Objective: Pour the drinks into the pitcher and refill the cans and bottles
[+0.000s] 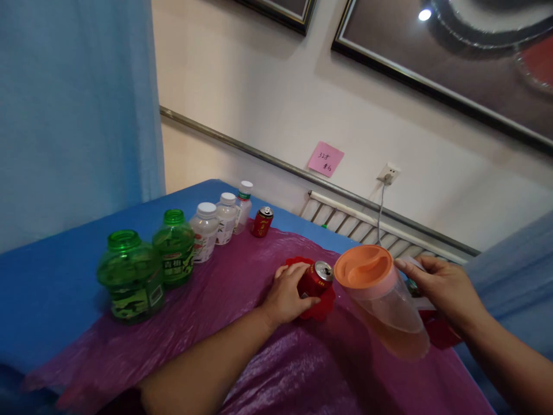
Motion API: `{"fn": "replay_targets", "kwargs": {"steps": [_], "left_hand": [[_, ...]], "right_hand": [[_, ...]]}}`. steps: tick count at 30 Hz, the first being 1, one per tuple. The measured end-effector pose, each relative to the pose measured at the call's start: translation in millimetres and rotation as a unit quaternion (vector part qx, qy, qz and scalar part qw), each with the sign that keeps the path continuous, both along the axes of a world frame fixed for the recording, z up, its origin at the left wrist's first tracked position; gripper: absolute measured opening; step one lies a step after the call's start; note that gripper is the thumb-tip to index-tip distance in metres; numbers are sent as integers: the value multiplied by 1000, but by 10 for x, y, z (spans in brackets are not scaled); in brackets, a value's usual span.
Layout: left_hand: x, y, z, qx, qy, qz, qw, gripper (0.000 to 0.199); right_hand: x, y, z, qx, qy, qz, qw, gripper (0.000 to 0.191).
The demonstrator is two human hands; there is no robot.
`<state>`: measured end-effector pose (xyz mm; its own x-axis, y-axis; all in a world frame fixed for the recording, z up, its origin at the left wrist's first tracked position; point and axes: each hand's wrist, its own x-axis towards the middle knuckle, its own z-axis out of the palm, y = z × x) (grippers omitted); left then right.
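Observation:
My left hand (287,293) is wrapped round a red can (317,278), whose opened top shows; the can stands on or just above a red scalloped piece (322,305). In my right hand (444,282) is the handle of a clear plastic pitcher (389,311) with an orange lid (363,266). The pitcher leans with its lid toward the can and holds some brownish liquid. Its lid is near the can's right side, and no stream of liquid shows between them.
On purple plastic sheeting (242,288) over a blue table (47,265) stand two green bottles (129,282) (174,251), several clear white-capped bottles (204,236) and another red can (262,222). A red object (438,329) lies behind the pitcher; a radiator (358,225) lines the wall.

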<state>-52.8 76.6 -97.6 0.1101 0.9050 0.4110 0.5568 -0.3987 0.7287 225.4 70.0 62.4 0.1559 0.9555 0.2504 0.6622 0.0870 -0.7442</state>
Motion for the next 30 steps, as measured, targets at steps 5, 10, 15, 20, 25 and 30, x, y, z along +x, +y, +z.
{"fn": "replay_targets", "kwargs": {"steps": [5, 10, 15, 20, 25, 30], "left_hand": [[-1, 10, -23, 5, -2, 1, 1000, 71], [1, 17, -39, 3, -2, 1, 1000, 72], [0, 14, -35, 5, -6, -5, 1000, 73], [1, -3, -5, -2, -7, -3, 1000, 72], [4, -14, 15, -6, -3, 0, 1000, 71], [4, -12, 18, -7, -1, -2, 1000, 72]], "right_hand": [[9, 16, -6, -5, 2, -3, 1000, 58], [36, 22, -13, -15, -6, -7, 1000, 57], [-5, -14, 21, -4, -5, -8, 1000, 57], [-14, -20, 34, 0, -13, 1, 1000, 56], [-5, -10, 32, 9, -22, 3, 1000, 55], [-11, -18, 42, 9, -21, 6, 1000, 57]]}}
